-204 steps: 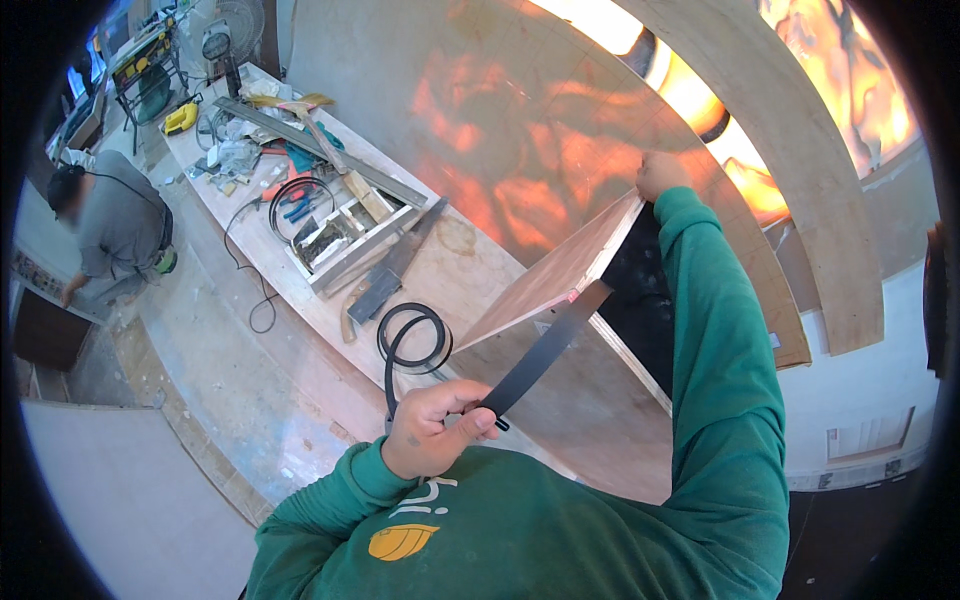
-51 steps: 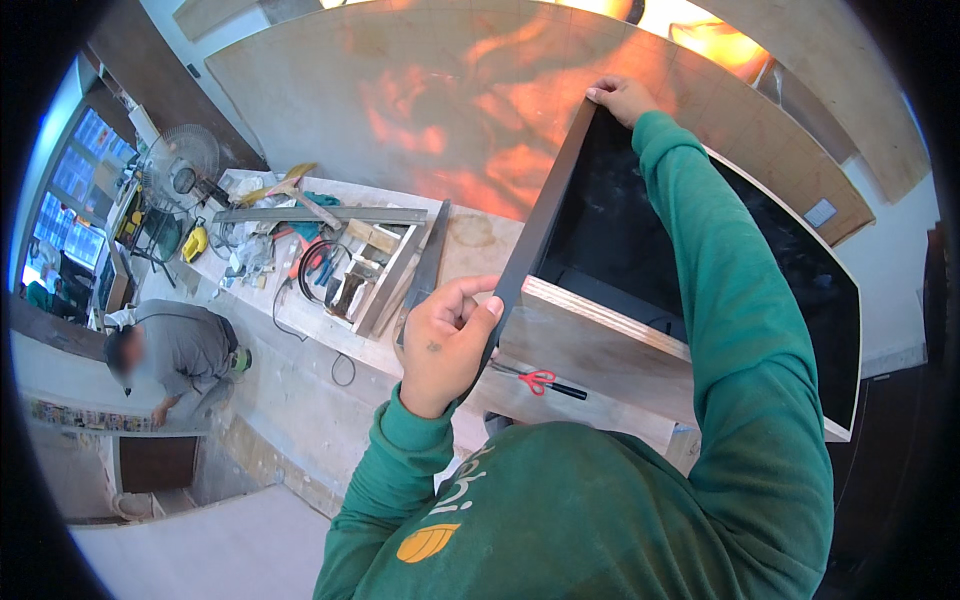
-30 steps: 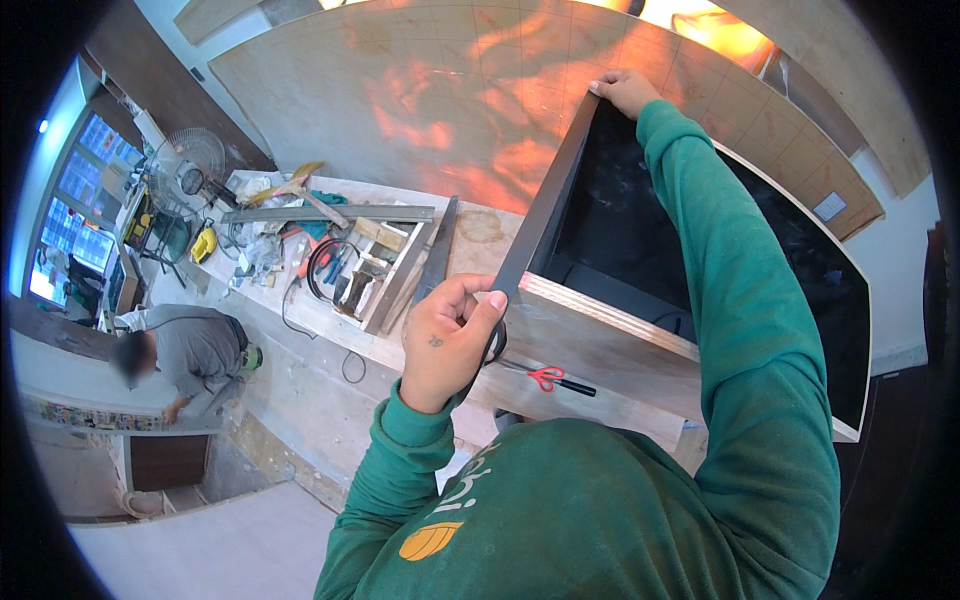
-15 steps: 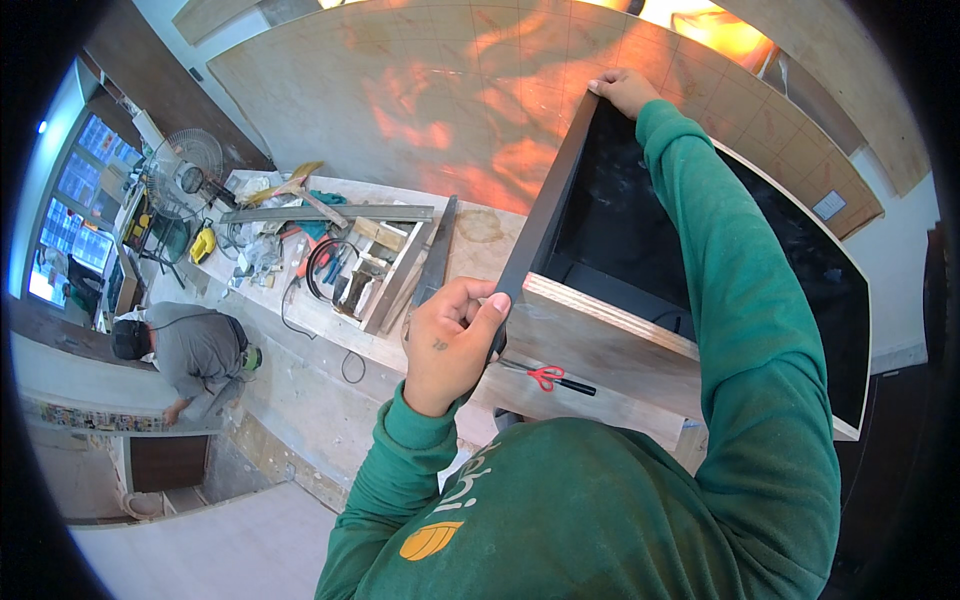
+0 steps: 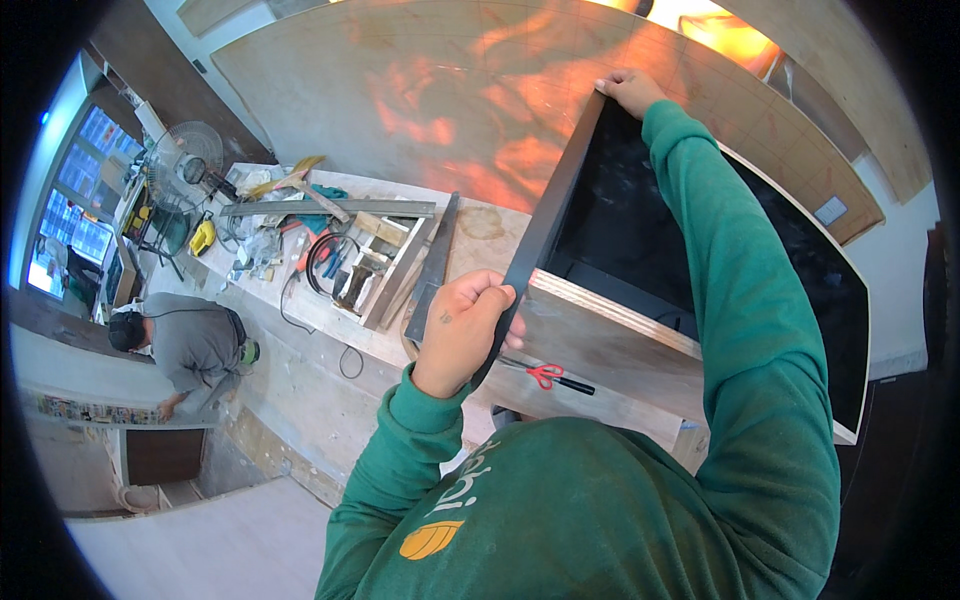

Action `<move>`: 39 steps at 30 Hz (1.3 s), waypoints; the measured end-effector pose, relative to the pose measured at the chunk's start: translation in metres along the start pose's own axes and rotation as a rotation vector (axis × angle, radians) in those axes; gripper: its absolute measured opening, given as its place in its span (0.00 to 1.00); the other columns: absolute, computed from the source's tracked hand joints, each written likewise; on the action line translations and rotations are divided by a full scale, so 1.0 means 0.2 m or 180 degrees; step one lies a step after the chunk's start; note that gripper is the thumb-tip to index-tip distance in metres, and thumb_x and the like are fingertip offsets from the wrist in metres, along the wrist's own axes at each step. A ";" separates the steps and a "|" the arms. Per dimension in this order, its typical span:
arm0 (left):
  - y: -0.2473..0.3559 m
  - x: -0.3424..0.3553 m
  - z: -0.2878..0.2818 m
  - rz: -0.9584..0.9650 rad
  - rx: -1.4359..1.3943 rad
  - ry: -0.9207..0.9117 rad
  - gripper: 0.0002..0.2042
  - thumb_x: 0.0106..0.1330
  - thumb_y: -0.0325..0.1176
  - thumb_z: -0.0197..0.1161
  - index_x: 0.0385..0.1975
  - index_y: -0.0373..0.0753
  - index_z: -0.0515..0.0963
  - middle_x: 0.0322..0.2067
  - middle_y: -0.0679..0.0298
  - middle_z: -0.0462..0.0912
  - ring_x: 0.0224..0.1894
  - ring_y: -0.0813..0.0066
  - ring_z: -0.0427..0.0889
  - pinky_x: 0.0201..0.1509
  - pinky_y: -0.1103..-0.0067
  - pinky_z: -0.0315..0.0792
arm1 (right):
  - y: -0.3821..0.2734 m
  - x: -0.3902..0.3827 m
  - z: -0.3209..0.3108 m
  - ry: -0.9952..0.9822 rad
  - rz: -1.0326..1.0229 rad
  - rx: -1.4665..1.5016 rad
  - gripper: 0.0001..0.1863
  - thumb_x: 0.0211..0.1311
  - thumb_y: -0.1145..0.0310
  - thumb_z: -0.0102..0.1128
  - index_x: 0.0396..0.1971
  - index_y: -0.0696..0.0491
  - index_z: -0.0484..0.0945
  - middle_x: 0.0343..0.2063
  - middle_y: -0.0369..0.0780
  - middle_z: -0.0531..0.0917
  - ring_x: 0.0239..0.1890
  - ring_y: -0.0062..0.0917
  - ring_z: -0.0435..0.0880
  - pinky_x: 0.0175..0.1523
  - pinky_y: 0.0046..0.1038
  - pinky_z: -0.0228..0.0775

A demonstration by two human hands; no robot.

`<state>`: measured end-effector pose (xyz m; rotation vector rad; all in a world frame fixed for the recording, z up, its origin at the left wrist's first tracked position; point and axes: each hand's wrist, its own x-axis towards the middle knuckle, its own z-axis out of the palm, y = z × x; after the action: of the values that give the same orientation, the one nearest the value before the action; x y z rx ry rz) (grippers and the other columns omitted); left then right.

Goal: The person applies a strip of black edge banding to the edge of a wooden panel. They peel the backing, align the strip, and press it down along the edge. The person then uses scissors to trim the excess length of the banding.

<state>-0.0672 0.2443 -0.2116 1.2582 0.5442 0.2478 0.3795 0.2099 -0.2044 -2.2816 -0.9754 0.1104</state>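
A dark edging strip (image 5: 548,215) runs along the left edge of a box-shaped board piece (image 5: 612,312) with a black inside and bare plywood edges. Pinched at the near corner of the box, the strip is between the thumb and fingers of my left hand (image 5: 455,335); its loose tail hangs below that hand. At the far corner, my right hand (image 5: 634,92) is closed over the strip's other end, with the arm reaching across the black surface. Red-handled scissors (image 5: 547,376) lie beside the near side of the box, close to my left hand.
Left of the box, a workbench (image 5: 375,345) carries a wooden tray (image 5: 395,280) of tools, a metal bar (image 5: 330,209) and scraps. A standing fan (image 5: 190,165) is farther left. A person in grey (image 5: 190,340) bends over at the left. A curved panel (image 5: 330,85) rises behind.
My left hand has moved slightly up and right, and its fingertips now show behind the strip. The strip's tail is more visible below it. My right hand stays at the far corner.
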 end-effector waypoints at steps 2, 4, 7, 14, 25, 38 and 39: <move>0.00 0.00 0.01 -0.0066 -0.0145 -0.0005 0.09 0.72 0.30 0.52 0.32 0.34 0.77 0.18 0.64 0.77 0.16 0.81 0.73 0.22 0.84 0.68 | 0.01 0.01 0.00 -0.0039 0.0044 0.0102 0.19 0.65 0.53 0.64 0.42 0.55 0.86 0.36 0.40 0.87 0.40 0.26 0.83 0.50 0.32 0.73; -0.01 0.01 0.01 -0.0069 -0.0114 -0.0033 0.09 0.72 0.30 0.52 0.32 0.34 0.77 0.17 0.65 0.76 0.15 0.81 0.71 0.21 0.84 0.67 | 0.03 0.02 0.00 -0.0018 0.0058 0.0156 0.19 0.65 0.53 0.64 0.41 0.55 0.86 0.35 0.40 0.86 0.39 0.26 0.82 0.50 0.31 0.72; -0.03 0.01 0.02 -0.0017 -0.0009 0.0062 0.09 0.72 0.30 0.52 0.32 0.34 0.77 0.16 0.66 0.74 0.14 0.81 0.68 0.20 0.84 0.65 | 0.02 0.02 0.01 0.0029 0.0018 0.0108 0.18 0.65 0.54 0.64 0.40 0.55 0.86 0.34 0.39 0.86 0.38 0.25 0.82 0.49 0.31 0.72; -0.05 0.01 0.04 0.0046 -0.0160 0.0073 0.09 0.71 0.30 0.52 0.31 0.34 0.76 0.14 0.68 0.71 0.14 0.81 0.66 0.18 0.83 0.62 | 0.01 0.01 0.01 0.0028 0.0078 0.0161 0.18 0.65 0.54 0.63 0.39 0.55 0.86 0.32 0.38 0.86 0.36 0.25 0.81 0.47 0.30 0.72; -0.06 0.01 0.04 -0.0067 -0.0343 0.0104 0.09 0.70 0.32 0.52 0.30 0.34 0.75 0.15 0.67 0.72 0.14 0.80 0.66 0.19 0.83 0.62 | 0.01 0.01 0.01 0.0046 0.0008 0.0139 0.18 0.65 0.54 0.64 0.39 0.54 0.86 0.33 0.39 0.86 0.37 0.26 0.82 0.47 0.31 0.73; -0.05 0.00 0.05 -0.0011 -0.0325 0.0144 0.10 0.69 0.31 0.51 0.30 0.33 0.76 0.17 0.65 0.74 0.18 0.78 0.69 0.24 0.82 0.65 | 0.01 0.02 0.01 0.0067 0.0005 -0.0036 0.18 0.65 0.53 0.64 0.39 0.54 0.86 0.34 0.40 0.86 0.38 0.26 0.82 0.48 0.31 0.73; -0.05 0.00 0.05 -0.0020 -0.0353 0.0129 0.10 0.69 0.31 0.50 0.30 0.33 0.76 0.17 0.65 0.74 0.18 0.78 0.69 0.24 0.82 0.65 | 0.01 0.02 0.01 0.0073 -0.0016 -0.0090 0.18 0.65 0.53 0.64 0.39 0.54 0.86 0.34 0.40 0.86 0.38 0.26 0.82 0.48 0.31 0.73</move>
<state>-0.0629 0.2344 -0.2186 1.1457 0.5618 0.2950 0.3835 0.2118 -0.2062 -2.3010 -0.9768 0.0684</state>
